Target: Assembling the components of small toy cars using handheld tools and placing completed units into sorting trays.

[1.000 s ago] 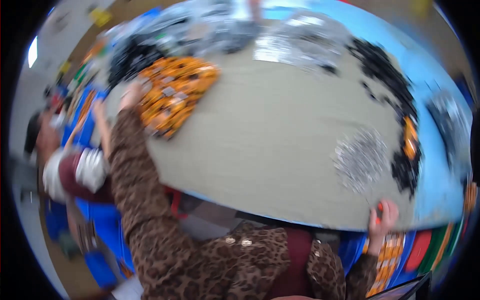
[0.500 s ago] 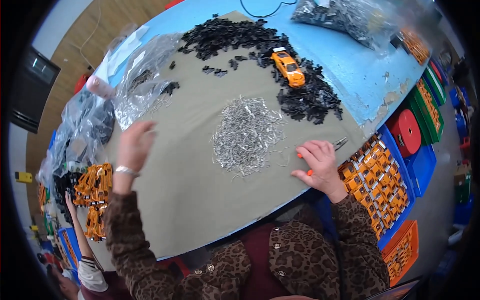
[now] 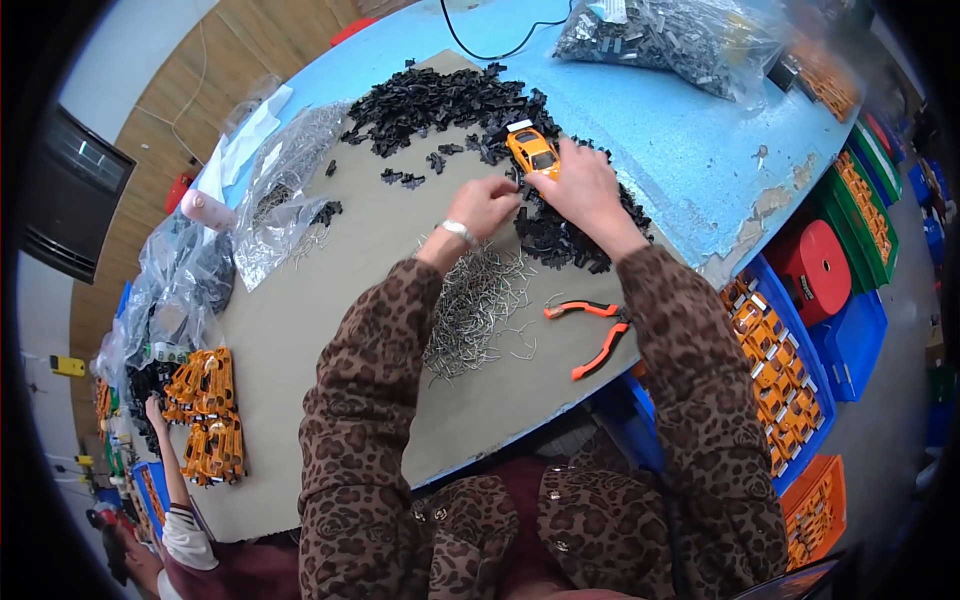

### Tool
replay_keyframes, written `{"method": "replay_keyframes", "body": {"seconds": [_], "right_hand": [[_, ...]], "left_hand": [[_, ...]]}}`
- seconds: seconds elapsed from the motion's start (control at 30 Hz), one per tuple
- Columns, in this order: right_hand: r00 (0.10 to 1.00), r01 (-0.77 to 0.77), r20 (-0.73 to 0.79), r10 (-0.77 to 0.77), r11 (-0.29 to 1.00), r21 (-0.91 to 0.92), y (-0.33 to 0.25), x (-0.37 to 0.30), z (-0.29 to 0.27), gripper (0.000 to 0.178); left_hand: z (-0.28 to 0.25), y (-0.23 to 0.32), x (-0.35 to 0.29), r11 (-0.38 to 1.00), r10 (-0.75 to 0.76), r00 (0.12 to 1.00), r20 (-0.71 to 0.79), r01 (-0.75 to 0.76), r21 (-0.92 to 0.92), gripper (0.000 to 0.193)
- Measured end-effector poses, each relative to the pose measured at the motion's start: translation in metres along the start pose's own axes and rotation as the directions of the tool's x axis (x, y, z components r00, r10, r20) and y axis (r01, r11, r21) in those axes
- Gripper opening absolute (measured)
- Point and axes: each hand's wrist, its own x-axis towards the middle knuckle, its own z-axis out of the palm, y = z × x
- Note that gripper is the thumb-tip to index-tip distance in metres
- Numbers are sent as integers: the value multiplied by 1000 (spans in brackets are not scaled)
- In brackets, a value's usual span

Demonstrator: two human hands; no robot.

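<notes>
My right hand [image 3: 588, 192] grips the front end of an orange toy car [image 3: 528, 148], thumb on one side and fingers on the other. The car rests on a heap of small black plastic parts [image 3: 440, 105]. Close beside it my left hand [image 3: 482, 208] has its fingers pinched together at the heap's edge; what they hold, if anything, is too small to make out. Below my left hand lies a pile of thin silvery metal pins [image 3: 475, 310], partly covered by my sleeve. Pliers with orange and black handles [image 3: 598, 335] lie spread beside my right forearm, their jaws hidden.
Bundles of orange car parts [image 3: 205, 415] and clear plastic bags [image 3: 180, 290] sit at the left, near another person's arm [image 3: 175, 475]. A bag of metal pieces [image 3: 665, 45] lies far right. Blue bins of orange car bodies [image 3: 765, 360] and a red spool [image 3: 808, 270] stand at right.
My right hand has let go of the pliers and reached forward onto the toy car. My left hand has swung from the left side to beside the car, its fingers now pinched.
</notes>
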Motion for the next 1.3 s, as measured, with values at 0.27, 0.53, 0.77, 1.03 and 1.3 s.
{"method": "replay_keyframes", "body": {"seconds": [0.27, 0.53, 0.77, 1.03, 1.3], "right_hand": [[983, -84, 144, 116, 974, -211, 1, 25, 15, 46], [737, -669, 644, -206, -88, 738, -22, -25, -36, 51], [614, -787, 577, -539, -362, 499, -85, -72, -39, 55], [412, -906, 766, -492, -312, 287, -151, -167, -29, 52], [832, -151, 453, -321, 655, 740, -110, -177, -43, 18]], "left_hand": [[-65, -3, -117, 975, 212, 934, -289, -183, 126, 21], [-71, 5, -181, 967, 249, 920, -304, -256, 18, 18], [-49, -8, -220, 878, 112, 976, -188, -186, -441, 29], [-7, -23, -270, 409, -76, 933, -351, -292, -865, 55], [2, -79, -306, -110, -139, 987, -75, -90, -990, 69]]}}
